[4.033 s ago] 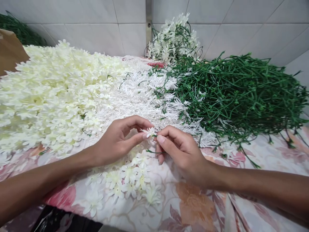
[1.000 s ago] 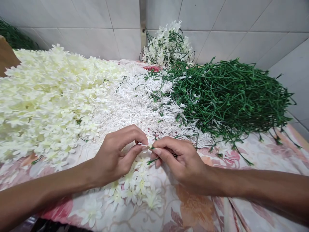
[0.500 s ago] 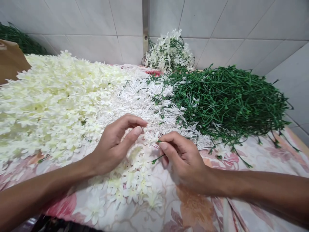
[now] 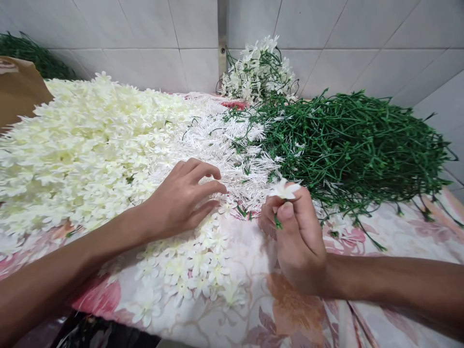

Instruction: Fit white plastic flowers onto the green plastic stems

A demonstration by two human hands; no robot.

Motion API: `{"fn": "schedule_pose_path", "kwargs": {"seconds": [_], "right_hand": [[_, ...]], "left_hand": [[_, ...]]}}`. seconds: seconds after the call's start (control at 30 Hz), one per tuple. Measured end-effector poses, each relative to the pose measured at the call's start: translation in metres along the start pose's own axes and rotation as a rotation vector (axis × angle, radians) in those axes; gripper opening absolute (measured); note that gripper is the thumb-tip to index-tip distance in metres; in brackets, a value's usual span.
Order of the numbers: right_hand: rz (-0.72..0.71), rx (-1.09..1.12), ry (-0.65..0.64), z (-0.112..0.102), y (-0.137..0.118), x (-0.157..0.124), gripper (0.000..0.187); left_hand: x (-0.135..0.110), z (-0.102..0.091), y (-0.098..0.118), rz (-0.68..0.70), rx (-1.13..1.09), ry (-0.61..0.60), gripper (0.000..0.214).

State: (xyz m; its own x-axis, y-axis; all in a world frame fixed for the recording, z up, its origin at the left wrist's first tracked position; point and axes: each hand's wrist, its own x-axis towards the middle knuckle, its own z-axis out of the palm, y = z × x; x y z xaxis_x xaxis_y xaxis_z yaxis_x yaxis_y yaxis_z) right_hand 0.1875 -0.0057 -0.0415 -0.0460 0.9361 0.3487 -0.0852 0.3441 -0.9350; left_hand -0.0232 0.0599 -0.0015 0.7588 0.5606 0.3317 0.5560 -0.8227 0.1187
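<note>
Across a floral cloth [image 4: 250, 261], green stems [image 4: 362, 150] lay tangled with white stamens [image 4: 213, 145], an interlocking that could have dragged strays out with any piece pulled free. The left hand [image 4: 183, 198] hung half-spread beside the stamens, gripping nothing visible; the right hand [image 4: 297, 232] pinched a white artificial flower [image 4: 284, 189] near the stems.

The two hands, together at the flower a second ago, are now well apart. The right hand [image 4: 297, 237] has swung outward and turned upward, so the small white five-petalled artificial flower [image 4: 284, 190] now faces up above its thumb, nearer the heap of thin green artificial stems [image 4: 355, 145]. The left hand [image 4: 184, 195] has let go and turned back-upward, its bent fingers [image 4: 210, 187] spread beside the heap of fine white bristle-like strands [image 4: 224, 154].
</note>
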Motion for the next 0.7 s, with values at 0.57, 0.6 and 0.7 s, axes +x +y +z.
{"fn": "schedule_pose_path", "kwargs": {"seconds": [0.57,0.6,0.7], "right_hand": [[0.012,-0.046,-0.034,-0.001,0.002,0.002,0.019],[0.008,-0.05,-0.036,-0.001,0.002,0.002,0.02],[-0.015,-0.078,-0.035,-0.002,0.003,0.003,0.022]], "left_hand": [[0.002,-0.004,0.015,-0.038,-0.209,0.051,0.007],[0.003,-0.007,0.014,-0.048,-0.229,0.083,0.007],[0.002,-0.014,0.009,-0.068,-0.308,0.098,0.007]]}}
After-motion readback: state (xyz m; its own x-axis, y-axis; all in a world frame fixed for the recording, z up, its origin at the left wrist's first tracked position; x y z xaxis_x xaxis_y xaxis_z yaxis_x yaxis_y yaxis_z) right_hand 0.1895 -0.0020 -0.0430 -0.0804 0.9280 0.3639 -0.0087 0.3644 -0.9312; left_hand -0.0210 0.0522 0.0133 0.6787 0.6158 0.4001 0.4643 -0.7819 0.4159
